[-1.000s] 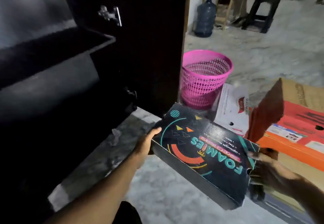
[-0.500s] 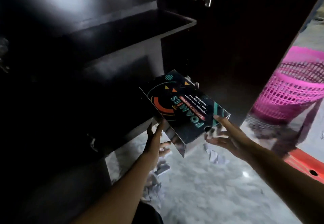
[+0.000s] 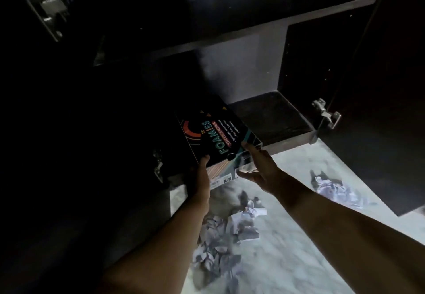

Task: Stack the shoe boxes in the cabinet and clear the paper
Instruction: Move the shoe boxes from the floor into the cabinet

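Black shoe box (image 3: 216, 137) (lid up) in left hand (image 3: 202, 179).

A pale floor (image 3: 271, 268) with grey marbled veining fills the lower right of the view, brightly lit through its middle and falling into deep shadow toward its left edge. Three metal hinges catch the light against the dark: a large hinge (image 3: 47, 6), tilted, high at the upper left well away from the floor; a small silvery hinge (image 3: 326, 114) just above the floor's far edge on the right; and a third hinge (image 3: 158, 166), dim and hard to make out, beside the floor's far left corner.
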`<state>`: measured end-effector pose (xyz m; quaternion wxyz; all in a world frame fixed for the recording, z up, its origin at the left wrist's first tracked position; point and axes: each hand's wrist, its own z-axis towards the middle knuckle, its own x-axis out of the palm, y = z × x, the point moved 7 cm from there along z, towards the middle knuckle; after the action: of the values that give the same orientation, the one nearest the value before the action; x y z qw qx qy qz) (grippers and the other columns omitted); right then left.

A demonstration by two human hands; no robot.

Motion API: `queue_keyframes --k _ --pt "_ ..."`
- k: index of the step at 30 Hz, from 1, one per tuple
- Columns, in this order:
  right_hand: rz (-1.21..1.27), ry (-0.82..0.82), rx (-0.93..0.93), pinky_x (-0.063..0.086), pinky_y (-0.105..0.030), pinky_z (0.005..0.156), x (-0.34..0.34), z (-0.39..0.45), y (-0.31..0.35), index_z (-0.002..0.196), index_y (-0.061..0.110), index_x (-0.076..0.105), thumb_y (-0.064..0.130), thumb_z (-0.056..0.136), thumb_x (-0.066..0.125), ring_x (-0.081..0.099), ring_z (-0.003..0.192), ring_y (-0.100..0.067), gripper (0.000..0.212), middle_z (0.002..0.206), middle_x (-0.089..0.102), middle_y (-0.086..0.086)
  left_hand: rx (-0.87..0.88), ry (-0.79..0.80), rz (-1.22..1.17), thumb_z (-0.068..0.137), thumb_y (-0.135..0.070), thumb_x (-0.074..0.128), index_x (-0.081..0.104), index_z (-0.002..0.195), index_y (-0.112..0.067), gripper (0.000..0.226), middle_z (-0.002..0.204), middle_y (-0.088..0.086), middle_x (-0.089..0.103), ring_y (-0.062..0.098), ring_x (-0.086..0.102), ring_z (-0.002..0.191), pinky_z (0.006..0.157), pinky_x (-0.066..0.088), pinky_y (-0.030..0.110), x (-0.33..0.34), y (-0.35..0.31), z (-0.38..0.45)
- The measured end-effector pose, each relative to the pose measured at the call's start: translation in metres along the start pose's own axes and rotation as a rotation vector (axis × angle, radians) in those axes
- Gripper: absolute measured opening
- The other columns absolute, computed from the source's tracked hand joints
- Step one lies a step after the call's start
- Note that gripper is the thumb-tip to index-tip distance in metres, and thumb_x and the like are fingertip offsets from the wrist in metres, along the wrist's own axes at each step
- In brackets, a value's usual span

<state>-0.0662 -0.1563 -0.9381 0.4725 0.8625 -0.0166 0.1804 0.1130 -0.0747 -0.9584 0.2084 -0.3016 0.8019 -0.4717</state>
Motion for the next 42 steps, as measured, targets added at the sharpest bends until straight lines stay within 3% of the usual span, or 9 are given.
queue_keyframes --k 5,9,14,21,28,32,36,40,42 --pt "-0.208 -0.086 -0.047 0.054 -0.042 0.100 0.021 0.052 -0.038 0.126 0.025 0.068 0.066 0.062 0.086 0.064 0.119 -0.026 0.078 0.123 0.072 -0.001 0.064 -0.219 -0.017 0.097 -0.048 0.063 0.040 0.156 -0.018 0.071 0.158 0.009 0.044 0.028 0.039 0.147 0.119 0.032 0.041 -0.028 0.010 0.018" --pt "-0.568 -0.171 -0.072 0.046 -0.049 0.110 0.020 0.090 -0.053 0.142 0.024 0.057 0.102 0.042 0.060 0.054 0.135 -0.032 0.127 0.142 0.062 -0.005 0.158 -0.334 0.105 0.101 -0.049 0.057 0.034 0.160 -0.016 0.071 0.165 0.013 0.035 0.029 0.032 0.153 0.118 0.028 0.034 -0.041 0.016 0.030" --pt "-0.560 -0.154 -0.096 0.051 -0.050 0.105 0.047 0.105 -0.040 0.136 0.015 0.061 0.102 0.025 0.060 0.061 0.124 -0.033 0.141 0.131 0.067 -0.011 0.178 -0.432 -0.051 0.091 -0.062 0.064 0.048 0.151 -0.012 0.080 0.150 0.012 0.056 0.029 0.055 0.138 0.116 0.043 0.039 -0.040 0.009 0.054" --pt "-0.599 -0.162 -0.023 0.060 -0.051 0.089 0.067 0.130 -0.042 0.135 0.014 0.053 0.107 0.010 0.048 0.064 0.109 -0.035 0.157 0.127 0.059 -0.017 0.144 -0.489 -0.053 0.098 -0.058 0.056 0.038 0.157 -0.010 0.079 0.159 0.016 0.043 0.032 0.045 0.144 0.115 0.036 0.036 -0.034 -0.001 0.081" --pt "-0.447 -0.056 0.067 0.055 -0.043 0.077 0.079 0.108 -0.036 0.141 0.012 0.047 0.065 0.081 0.071 0.063 0.112 -0.036 0.084 0.127 0.061 -0.016 0.109 -0.501 -0.078 0.087 -0.078 0.052 0.041 0.153 -0.012 0.095 0.151 0.017 0.050 0.035 0.051 0.138 0.112 0.041 0.041 -0.035 0.007 0.087" --pt "-0.378 -0.089 0.067 0.058 -0.044 0.084 0.084 0.087 -0.047 0.131 0.011 0.054 0.079 0.053 0.074 0.068 0.098 -0.032 0.105 0.113 0.068 -0.010 -0.108 -0.562 -0.231 0.079 -0.071 0.070 0.034 0.154 -0.009 0.104 0.154 0.021 0.038 0.040 0.039 0.142 0.115 0.038 0.050 -0.032 0.021 0.080" --pt "-0.511 -0.160 0.051 0.059 -0.047 0.092 0.066 0.065 -0.066 0.133 0.017 0.060 0.089 0.045 0.059 0.069 0.107 -0.034 0.113 0.123 0.070 -0.010 -0.168 -0.359 -0.442 0.028 -0.090 0.083 0.047 0.143 -0.030 0.135 0.141 0.006 0.057 0.030 0.061 0.124 0.103 0.053 0.051 -0.011 0.051 0.080" --pt "-0.521 -0.142 0.157 0.055 -0.024 0.061 0.058 0.042 -0.079 0.121 0.009 0.070 0.077 0.064 0.068 0.073 0.099 -0.029 0.089 0.112 0.076 -0.013 -0.181 -0.162 -0.440 0.048 -0.073 0.091 0.054 0.127 -0.060 0.089 0.135 -0.003 0.068 0.014 0.062 0.129 0.095 0.054 0.066 0.040 0.119 0.117" --pt "-0.524 -0.164 0.135 0.056 -0.026 0.065 0.045 0.051 -0.082 0.120 0.016 0.068 0.090 0.050 0.068 0.072 0.102 -0.030 0.102 0.114 0.075 -0.010 -0.154 -0.097 -0.366 0.067 -0.063 0.086 0.057 0.125 -0.055 0.065 0.125 -0.001 0.070 0.017 0.065 0.121 0.087 0.055 0.060 0.037 0.106 0.106"
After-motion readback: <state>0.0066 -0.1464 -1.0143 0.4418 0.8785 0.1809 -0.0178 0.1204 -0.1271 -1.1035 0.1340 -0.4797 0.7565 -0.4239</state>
